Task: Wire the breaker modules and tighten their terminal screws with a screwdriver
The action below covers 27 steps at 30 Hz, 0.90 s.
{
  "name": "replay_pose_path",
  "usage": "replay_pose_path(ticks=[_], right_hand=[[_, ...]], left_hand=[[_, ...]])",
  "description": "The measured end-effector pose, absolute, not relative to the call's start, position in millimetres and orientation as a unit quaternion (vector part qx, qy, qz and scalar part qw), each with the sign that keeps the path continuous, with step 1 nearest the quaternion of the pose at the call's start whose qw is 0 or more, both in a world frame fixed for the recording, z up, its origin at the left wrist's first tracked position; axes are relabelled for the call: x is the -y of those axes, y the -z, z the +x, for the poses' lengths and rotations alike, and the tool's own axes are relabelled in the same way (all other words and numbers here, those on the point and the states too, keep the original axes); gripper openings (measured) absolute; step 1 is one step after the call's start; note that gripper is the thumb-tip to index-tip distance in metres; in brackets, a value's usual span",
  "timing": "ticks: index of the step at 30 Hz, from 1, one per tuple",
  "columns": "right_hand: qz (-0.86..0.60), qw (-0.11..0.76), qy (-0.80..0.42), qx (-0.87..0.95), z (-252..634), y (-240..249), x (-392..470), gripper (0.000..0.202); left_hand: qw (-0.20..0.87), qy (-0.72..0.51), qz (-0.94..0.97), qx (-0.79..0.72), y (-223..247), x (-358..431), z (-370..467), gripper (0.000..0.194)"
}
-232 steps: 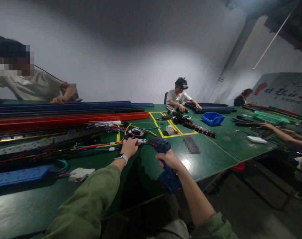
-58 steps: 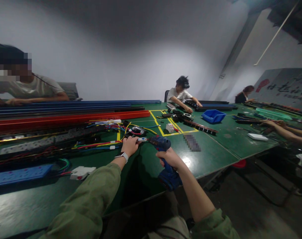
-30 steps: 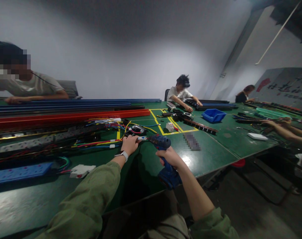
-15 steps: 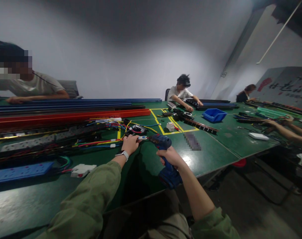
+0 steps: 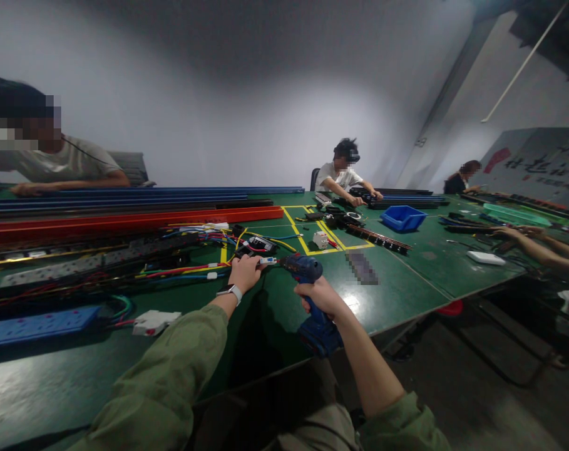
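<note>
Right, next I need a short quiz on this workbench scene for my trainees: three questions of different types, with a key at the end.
1. Multiple choice: What colour is the power drill gripped by the right hand?
A: yellow
B: blue
C: white

2. True or false: The red rail lies nearer the viewer than the long blue rails on the left side of the table.

3. Short answer: Which hand holds the small part at the drill's tip?

Key
1: B, blue.
2: True.
3: The left hand.
</note>
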State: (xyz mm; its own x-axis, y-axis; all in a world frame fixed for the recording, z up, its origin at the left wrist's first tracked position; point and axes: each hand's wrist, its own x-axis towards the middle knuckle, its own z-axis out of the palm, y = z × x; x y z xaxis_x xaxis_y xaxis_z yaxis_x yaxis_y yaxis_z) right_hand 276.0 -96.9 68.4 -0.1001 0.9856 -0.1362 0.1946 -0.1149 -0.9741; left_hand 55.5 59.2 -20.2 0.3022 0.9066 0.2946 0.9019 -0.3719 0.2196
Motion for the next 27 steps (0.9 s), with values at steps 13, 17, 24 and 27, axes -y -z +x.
replay_pose_path(ticks=[13, 17, 24, 27], right_hand=[[-0.546, 0.383, -0.504, 0.549, 275.9, -69.3, 98.0, 0.013], [-0.544, 0.387, -0.506, 0.547, 275.4, -69.3, 98.6, 0.014], [-0.545, 0.391, -0.507, 0.541, 275.8, -68.9, 97.3, 0.012], [-0.547, 0.388, -0.505, 0.544, 276.3, -68.2, 96.9, 0.011]], left_hand=[[0.020, -0.183, 0.803, -0.567, 16.6, -57.1, 56.1, 0.032], [0.018, -0.181, 0.802, -0.569, 16.3, -56.6, 56.3, 0.032], [0.019, -0.181, 0.803, -0.568, 12.7, -54.1, 57.0, 0.032], [0.024, -0.173, 0.802, -0.572, 11.3, -53.4, 57.4, 0.032]])
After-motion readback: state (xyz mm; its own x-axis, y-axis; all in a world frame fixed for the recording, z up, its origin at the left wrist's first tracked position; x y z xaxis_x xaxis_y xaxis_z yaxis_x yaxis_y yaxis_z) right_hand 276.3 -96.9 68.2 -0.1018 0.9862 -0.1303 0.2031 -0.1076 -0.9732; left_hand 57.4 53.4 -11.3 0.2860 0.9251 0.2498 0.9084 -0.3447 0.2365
